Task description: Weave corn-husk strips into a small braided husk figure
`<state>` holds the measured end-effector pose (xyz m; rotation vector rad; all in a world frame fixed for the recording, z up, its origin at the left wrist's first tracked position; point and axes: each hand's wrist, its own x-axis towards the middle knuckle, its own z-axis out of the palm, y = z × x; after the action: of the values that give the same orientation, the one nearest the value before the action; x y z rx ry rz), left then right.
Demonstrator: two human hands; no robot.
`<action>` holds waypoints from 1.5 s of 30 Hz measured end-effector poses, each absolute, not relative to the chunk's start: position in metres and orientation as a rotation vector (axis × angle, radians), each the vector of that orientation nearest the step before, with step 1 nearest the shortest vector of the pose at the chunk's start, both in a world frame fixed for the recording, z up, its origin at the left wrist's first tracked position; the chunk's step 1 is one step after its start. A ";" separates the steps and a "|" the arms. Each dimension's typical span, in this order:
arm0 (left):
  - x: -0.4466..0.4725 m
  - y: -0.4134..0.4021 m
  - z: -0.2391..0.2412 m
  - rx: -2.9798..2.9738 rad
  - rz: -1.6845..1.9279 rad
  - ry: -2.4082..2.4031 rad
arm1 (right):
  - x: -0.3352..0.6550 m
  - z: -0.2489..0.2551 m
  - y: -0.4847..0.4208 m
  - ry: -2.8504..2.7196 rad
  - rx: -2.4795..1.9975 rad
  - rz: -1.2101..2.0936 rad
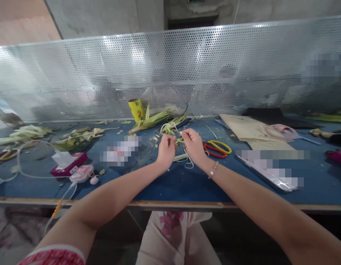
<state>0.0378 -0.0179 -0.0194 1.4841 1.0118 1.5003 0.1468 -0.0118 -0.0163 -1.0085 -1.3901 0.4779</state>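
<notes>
Red patterned sleeve (53, 257) w/ white cuff is nearest, bottom L; light trousers (159, 243) under the table. Both bare forearms cross the wooden near edge (148, 203) of the blue table (170, 187), elbows wide apart, hands meeting mid-table. Far side is bounded by a perforated metal screen (76, 81). Room to move: blue surface shows btwn wrists & near edge, also btwn L forearm & a pixelated item (120, 151). Tighter on R: scissors (217, 148), red + yellow handles, lie just beside the R wrist, which wears a bracelet (213, 170). Past them, a pixelated pack w/ shiny edge (284, 187) near the R forearm; tan sheets (236, 127) & a pink fan (279, 137) farther back.

Grip: R hand (192, 141) has thumb + fingertips pressed tog. on a small pale strip (181, 132). L hand (167, 149) is also pinched, thumb to fingers; can't tell what's btwn them. Strip's at R fingertips, just apart from L hand. More pale strips (189, 162) lie on the table btwn the wrists, a curled green-white bunch (169, 128) just behind the fingers, then long green husks (153, 120) & a yellow tube (136, 110) by the screen.
</notes>
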 end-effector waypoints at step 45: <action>0.039 -0.019 -0.022 1.336 1.428 1.019 | 0.143 -0.019 -0.021 -1.580 -1.048 0.491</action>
<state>0.0394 -0.0189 -0.0218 1.3364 1.0193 1.4282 0.1431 -0.0209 -0.0189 -1.0478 -1.5798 0.4913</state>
